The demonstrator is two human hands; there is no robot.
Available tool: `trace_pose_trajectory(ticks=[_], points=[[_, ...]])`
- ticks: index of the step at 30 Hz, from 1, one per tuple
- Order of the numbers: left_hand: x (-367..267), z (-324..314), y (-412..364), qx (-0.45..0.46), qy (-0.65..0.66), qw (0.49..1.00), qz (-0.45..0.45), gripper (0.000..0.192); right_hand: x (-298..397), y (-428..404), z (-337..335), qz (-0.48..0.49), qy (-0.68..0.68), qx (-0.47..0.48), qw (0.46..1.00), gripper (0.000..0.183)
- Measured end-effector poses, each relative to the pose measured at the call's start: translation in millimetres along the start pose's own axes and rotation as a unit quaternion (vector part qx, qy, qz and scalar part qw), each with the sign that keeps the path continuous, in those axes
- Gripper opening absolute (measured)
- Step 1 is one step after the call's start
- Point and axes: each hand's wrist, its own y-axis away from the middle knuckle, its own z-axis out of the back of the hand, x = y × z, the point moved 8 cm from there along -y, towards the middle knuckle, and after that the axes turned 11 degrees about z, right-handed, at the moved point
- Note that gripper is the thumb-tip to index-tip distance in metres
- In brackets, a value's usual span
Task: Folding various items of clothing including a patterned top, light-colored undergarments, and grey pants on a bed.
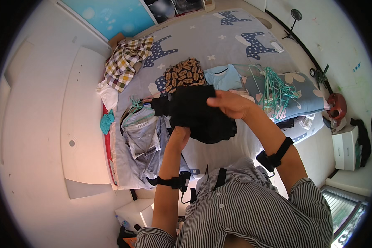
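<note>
A black garment (201, 114), partly folded, is held up above the bed between my two hands. My left hand (182, 135) grips its lower left edge, the fingers hidden behind the cloth. At its upper right edge my right hand (231, 104) holds on, thumb on top. Beyond the cloth lie a folded dark garment with a tan leaf print (186, 74) and a folded light blue shirt (223, 77). To the left, a grey-blue garment (141, 133) lies with green hangers (136, 104) at its top.
Many green hangers (276, 90) are piled on a floral pillow (310, 93) at the right. A plaid garment (124, 62), a white cloth (108, 97) and a teal cloth (107, 121) lie along the bed's left side. A white remote-like object (277, 47) rests on the patterned bedsheet (201, 40).
</note>
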Motion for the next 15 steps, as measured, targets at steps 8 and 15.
trace_pose_trajectory(ticks=[8, 15], points=[[20.8, 42.1, 12.9, -0.057, -0.330, 0.937, 0.104, 0.045, -3.5, -5.4, -7.7, -0.070, 0.111, 0.050, 0.990, 0.047], [24.4, 156.5, 28.0, -0.157, -0.244, 0.934, 0.210, 0.045, 26.2, 20.8, 88.0, -0.075, 0.189, -0.119, 0.972, 0.037]])
